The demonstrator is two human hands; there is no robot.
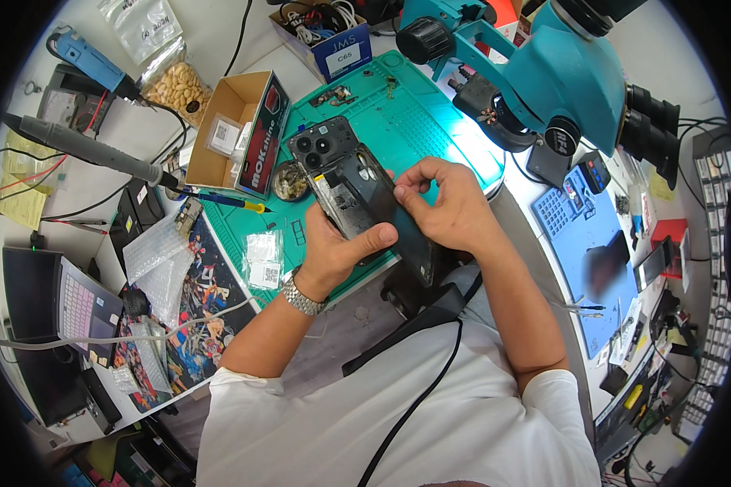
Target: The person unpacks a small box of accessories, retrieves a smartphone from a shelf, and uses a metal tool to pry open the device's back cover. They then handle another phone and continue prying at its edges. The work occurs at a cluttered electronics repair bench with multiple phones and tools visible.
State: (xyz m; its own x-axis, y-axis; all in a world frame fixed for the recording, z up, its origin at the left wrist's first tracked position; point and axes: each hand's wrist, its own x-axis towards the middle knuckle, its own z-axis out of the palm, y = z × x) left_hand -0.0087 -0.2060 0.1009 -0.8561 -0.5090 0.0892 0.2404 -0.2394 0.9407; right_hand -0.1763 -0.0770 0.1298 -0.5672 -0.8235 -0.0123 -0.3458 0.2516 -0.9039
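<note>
A smartphone point(330, 191) is held tilted above the green work mat point(414, 97), its camera block at the far end. My left hand point(333, 250) grips it from the left side, thumb laid across the lower part. A dark, glossy back panel point(374, 188) lies at an angle over the phone, leaving a strip of its inside with a label in view. With thumb and index finger pinched, my right hand point(440, 203) holds the panel's right edge. Whether the panel is fully apart from the phone I cannot tell. Beside the phone's left edge stands a small round tin point(289, 180) of bits.
An open cardboard box point(219, 134) stands left of the phone, near a yellow-tipped screwdriver point(235, 203). A teal microscope point(552, 81) overhangs the mat's right side. Small plastic bags point(263, 258) lie by my left wrist. A blue mat point(585, 252) is farther right.
</note>
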